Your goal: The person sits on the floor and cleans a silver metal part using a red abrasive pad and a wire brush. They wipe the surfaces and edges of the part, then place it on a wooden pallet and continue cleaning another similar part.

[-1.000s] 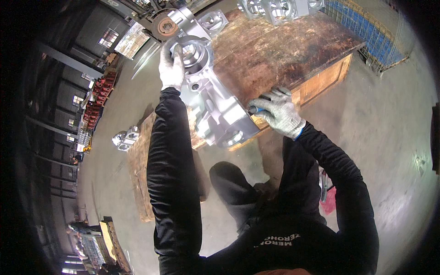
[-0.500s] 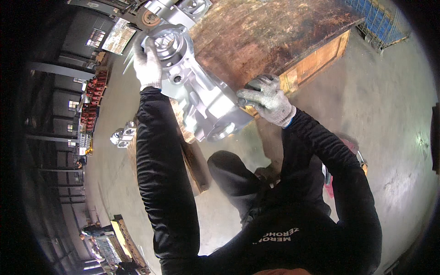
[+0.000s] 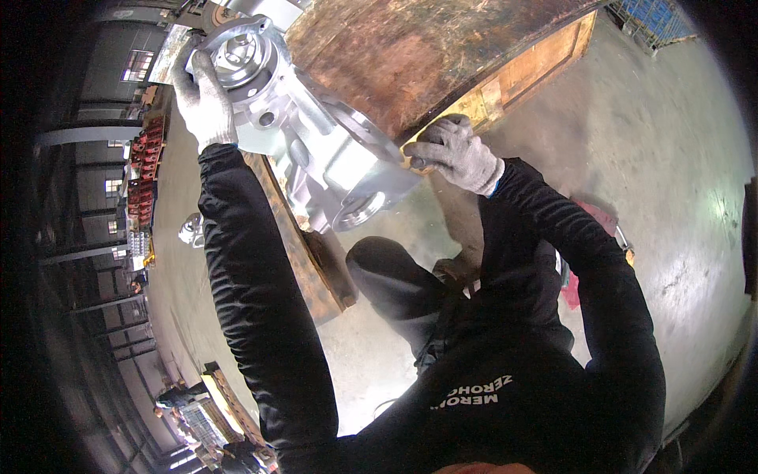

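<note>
A large silvery metal casting (image 3: 324,154), with a round bored opening at its upper left end, sits over the near corner of the worn wooden bench. My left hand (image 3: 204,99), in a pale knitted glove, grips the casting's rim beside that opening, its fingertips partly hidden behind the metal. At the casting's right end is my right hand (image 3: 458,154), gloved too, with darkened, curled fingers. Whatever lies between these fingers, if anything, is hidden. A round flanged hole (image 3: 359,212) shows at the casting's lower end.
The wooden bench (image 3: 379,59) spreads out behind the casting. Below my left forearm lies a wooden pallet edge (image 3: 304,261), with another metal casting (image 3: 192,229) on the floor beyond. A wire cage (image 3: 651,24) stands at the far right. Red parts (image 3: 144,170) are stacked far left.
The casting and my left hand appear farther left and slightly higher in view. My right hand has shifted slightly left, its fingers still curled at the casting's right end.
</note>
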{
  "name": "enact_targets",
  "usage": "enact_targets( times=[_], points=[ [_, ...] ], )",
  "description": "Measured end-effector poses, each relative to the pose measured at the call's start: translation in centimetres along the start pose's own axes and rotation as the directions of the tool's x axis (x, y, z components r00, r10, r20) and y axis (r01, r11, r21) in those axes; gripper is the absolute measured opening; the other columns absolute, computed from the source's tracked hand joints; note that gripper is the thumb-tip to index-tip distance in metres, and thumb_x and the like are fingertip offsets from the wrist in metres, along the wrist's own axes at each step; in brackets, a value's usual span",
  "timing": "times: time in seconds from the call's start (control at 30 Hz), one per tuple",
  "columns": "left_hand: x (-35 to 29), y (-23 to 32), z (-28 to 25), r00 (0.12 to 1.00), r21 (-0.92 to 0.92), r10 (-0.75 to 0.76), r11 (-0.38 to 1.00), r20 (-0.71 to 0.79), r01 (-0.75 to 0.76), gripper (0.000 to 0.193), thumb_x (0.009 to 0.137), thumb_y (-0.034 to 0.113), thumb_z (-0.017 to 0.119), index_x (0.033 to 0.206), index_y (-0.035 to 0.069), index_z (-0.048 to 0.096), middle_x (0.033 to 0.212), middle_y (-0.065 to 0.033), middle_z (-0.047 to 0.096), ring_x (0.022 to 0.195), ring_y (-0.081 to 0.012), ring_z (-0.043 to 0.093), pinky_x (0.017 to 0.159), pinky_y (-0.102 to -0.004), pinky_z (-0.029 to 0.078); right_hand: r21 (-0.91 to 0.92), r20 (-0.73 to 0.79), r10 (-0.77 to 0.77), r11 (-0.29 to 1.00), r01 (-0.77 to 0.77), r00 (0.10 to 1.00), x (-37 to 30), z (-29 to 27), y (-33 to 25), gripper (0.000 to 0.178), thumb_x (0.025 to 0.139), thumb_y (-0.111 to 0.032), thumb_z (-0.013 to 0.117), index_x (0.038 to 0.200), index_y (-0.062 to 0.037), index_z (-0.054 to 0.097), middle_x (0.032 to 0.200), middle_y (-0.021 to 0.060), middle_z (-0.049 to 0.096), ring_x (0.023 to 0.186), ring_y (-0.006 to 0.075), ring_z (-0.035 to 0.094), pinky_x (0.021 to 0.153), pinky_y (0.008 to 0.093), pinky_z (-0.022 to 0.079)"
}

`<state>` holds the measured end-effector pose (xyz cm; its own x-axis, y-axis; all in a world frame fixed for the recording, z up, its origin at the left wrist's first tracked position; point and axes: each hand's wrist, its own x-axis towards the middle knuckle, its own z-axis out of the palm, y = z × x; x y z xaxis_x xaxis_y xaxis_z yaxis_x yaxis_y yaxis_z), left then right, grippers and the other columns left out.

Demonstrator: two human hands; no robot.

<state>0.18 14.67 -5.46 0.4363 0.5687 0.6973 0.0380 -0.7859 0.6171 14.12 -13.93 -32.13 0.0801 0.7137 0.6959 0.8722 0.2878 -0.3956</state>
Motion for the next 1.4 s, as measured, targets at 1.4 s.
enact_targets(
  times=[1.4],
  points=[
    [-22.9,5.7,1.5,0.813,0.574,0.341,0.582,0.472,-0.576,0.07,0.104,0.039,0.061,0.152,-0.007,0.038,0.148,-0.0308,0.049,0.134,-0.0432,0.053,0.114,-0.0533,0.044,-0.346,-0.334,0.831,-0.548,-0.762,-0.445,-50.8,0.7,-0.6,0.066,0.081,-0.036,0.074,0.14,-0.015,0.052,0.129,0.0182,0.062,0.119,0.0384,0.062,0.096,0.053,0.052]
  ],
)
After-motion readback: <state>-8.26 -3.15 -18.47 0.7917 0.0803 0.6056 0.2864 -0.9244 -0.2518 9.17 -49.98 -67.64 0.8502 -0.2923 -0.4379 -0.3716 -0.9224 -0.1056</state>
